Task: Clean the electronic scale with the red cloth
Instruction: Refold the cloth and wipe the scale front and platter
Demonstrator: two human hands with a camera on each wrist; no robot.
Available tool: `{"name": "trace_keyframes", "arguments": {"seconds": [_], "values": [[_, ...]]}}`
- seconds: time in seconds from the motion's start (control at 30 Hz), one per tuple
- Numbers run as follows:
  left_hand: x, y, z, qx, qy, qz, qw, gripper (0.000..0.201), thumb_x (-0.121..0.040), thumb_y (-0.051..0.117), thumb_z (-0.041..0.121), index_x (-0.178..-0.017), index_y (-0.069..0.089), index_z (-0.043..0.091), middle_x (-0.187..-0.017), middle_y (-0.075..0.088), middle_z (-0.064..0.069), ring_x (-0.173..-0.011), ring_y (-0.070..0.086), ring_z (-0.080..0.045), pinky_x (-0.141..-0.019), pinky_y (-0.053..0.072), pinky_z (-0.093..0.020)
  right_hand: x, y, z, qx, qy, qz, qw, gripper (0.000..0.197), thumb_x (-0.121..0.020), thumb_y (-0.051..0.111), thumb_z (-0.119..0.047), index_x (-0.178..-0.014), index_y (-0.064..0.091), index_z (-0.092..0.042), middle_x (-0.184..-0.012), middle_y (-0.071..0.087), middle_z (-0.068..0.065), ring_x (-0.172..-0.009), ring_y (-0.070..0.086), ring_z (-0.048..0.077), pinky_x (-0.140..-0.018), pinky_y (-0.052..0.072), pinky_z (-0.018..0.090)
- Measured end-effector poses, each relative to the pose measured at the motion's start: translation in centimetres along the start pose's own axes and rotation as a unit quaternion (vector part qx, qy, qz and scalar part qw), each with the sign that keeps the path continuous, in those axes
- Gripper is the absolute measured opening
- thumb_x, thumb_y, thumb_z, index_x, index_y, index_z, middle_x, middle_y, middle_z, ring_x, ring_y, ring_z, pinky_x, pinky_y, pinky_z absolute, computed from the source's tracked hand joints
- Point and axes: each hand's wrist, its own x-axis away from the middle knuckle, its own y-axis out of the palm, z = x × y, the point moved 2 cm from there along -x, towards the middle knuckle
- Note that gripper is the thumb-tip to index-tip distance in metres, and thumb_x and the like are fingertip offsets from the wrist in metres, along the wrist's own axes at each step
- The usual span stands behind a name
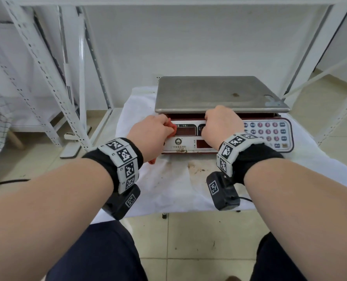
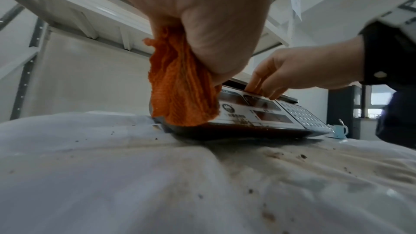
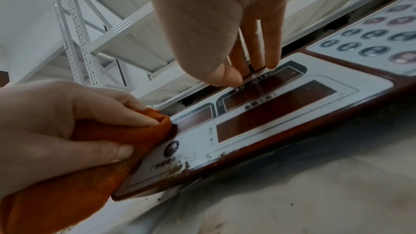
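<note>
The electronic scale point(image 1: 219, 94) has a steel platter and a dark red front panel point(image 1: 185, 141) with displays. My left hand point(image 1: 164, 126) grips the bunched red cloth point(image 1: 173, 128) and presses it on the panel's left end, by the left display. In the left wrist view the cloth point(image 2: 182, 92) hangs from that hand point(image 2: 202, 24) onto the scale's corner. My right hand point(image 1: 211, 122) rests on the panel's upper edge, just under the platter. The right wrist view shows its fingertips point(image 3: 272, 63) straight and its thumb touching the edge, beside the cloth point(image 3: 117, 138).
The scale stands on a white, stained table cover point(image 1: 168, 179) with dirt crumbs point(image 1: 197, 169) in front of it. The keypad point(image 1: 267, 131) lies right of my right hand. White shelf uprights point(image 1: 47, 78) stand at left and at right point(image 1: 310, 57). A small mug point(image 2: 341, 129) sits far right.
</note>
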Motion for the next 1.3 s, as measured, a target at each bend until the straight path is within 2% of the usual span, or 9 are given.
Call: {"name": "trace_keyframes", "arguments": {"seconds": [0.2,0.3,0.47,0.63,0.77,0.87,1.0,1.13,1.3], "values": [[0.5,0.0,0.6,0.004,0.057,-0.019,0.998,0.032,-0.093,0.052,0.019,-0.123,0.059,0.028,-0.119,0.047,0.008,-0.109,0.048,-0.015,-0.081,0.047,-0.026,0.3,-0.1,0.0,-0.008,-0.001,-0.010,1.000,0.029,-0.088,0.046,-0.014,-0.114,0.059,-0.011,-0.116,0.052,0.011,-0.110,0.050,0.029,-0.082,0.043,0.035],[0.5,-0.3,0.2,-0.019,0.079,-0.050,0.995,0.037,-0.089,0.055,0.013,-0.123,0.059,0.029,-0.121,0.047,0.011,-0.108,0.050,-0.014,-0.076,0.043,-0.022,0.4,-0.2,0.1,-0.010,-0.007,-0.018,1.000,0.029,-0.088,0.046,-0.014,-0.115,0.058,-0.011,-0.115,0.050,0.010,-0.110,0.050,0.028,-0.081,0.043,0.035],[0.3,-1.8,-1.0,-0.010,0.012,0.026,1.000,0.036,-0.094,0.046,0.017,-0.129,0.051,0.025,-0.124,0.046,0.004,-0.107,0.049,-0.016,-0.075,0.053,-0.034,0.6,-0.2,0.2,-0.010,-0.017,-0.012,1.000,0.028,-0.089,0.044,-0.014,-0.112,0.058,-0.010,-0.115,0.050,0.011,-0.109,0.050,0.029,-0.082,0.044,0.036],[-0.2,-1.7,-0.6,0.083,-0.037,0.011,0.996,0.022,-0.098,0.040,0.023,-0.115,0.053,0.017,-0.104,0.049,0.001,-0.061,0.060,-0.015,-0.053,0.056,-0.035,0.3,0.0,0.3,-0.003,-0.024,-0.005,1.000,0.029,-0.089,0.045,-0.015,-0.116,0.057,-0.012,-0.119,0.049,0.010,-0.113,0.047,0.028,-0.083,0.042,0.036],[0.2,-1.3,-0.4,0.149,-0.059,0.000,0.987,0.017,-0.100,0.037,0.025,-0.101,0.051,0.014,-0.089,0.052,0.002,-0.040,0.055,-0.010,-0.049,0.053,-0.033,0.4,0.3,0.3,-0.007,-0.023,0.010,1.000,0.027,-0.087,0.046,-0.012,-0.112,0.057,-0.012,-0.116,0.050,0.010,-0.110,0.047,0.027,-0.076,0.039,0.034],[0.8,-0.4,-0.4,0.153,-0.074,-0.009,0.985,0.018,-0.099,0.040,0.024,-0.104,0.056,0.017,-0.080,0.042,0.014,-0.067,0.054,-0.005,-0.055,0.037,-0.014,0.5,0.3,0.1,-0.005,-0.017,0.002,1.000,0.027,-0.087,0.047,-0.011,-0.112,0.056,-0.011,-0.115,0.049,0.010,-0.109,0.047,0.027,-0.077,0.041,0.036],[1.4,0.4,-0.3,0.124,-0.042,-0.042,0.991,0.027,-0.098,0.042,0.024,-0.116,0.060,0.015,-0.101,0.047,0.007,-0.104,0.054,-0.020,-0.081,0.039,-0.019,0.8,0.1,0.0,-0.002,-0.016,-0.021,1.000,0.026,-0.085,0.047,-0.009,-0.110,0.054,-0.010,-0.116,0.047,0.009,-0.109,0.046,0.026,-0.081,0.043,0.039],[2.2,1.1,-0.1,0.058,-0.014,-0.068,0.996,0.026,-0.095,0.047,0.023,-0.115,0.061,0.016,-0.112,0.050,-0.002,-0.102,0.054,-0.024,-0.090,0.045,-0.031,1.0,-0.1,-0.1,0.007,-0.017,-0.044,0.999,0.025,-0.086,0.047,-0.010,-0.111,0.053,-0.010,-0.117,0.045,0.009,-0.109,0.047,0.026,-0.083,0.044,0.039],[3.0,0.4,0.8,0.045,0.001,-0.107,0.993,0.026,-0.095,0.046,0.019,-0.115,0.061,0.014,-0.113,0.050,-0.005,-0.103,0.053,-0.024,-0.092,0.044,-0.032,1.2,0.0,-0.3,0.014,-0.017,-0.052,0.998,0.026,-0.087,0.048,-0.010,-0.112,0.052,-0.009,-0.118,0.044,0.009,-0.109,0.047,0.026,-0.074,0.040,0.035]]}}
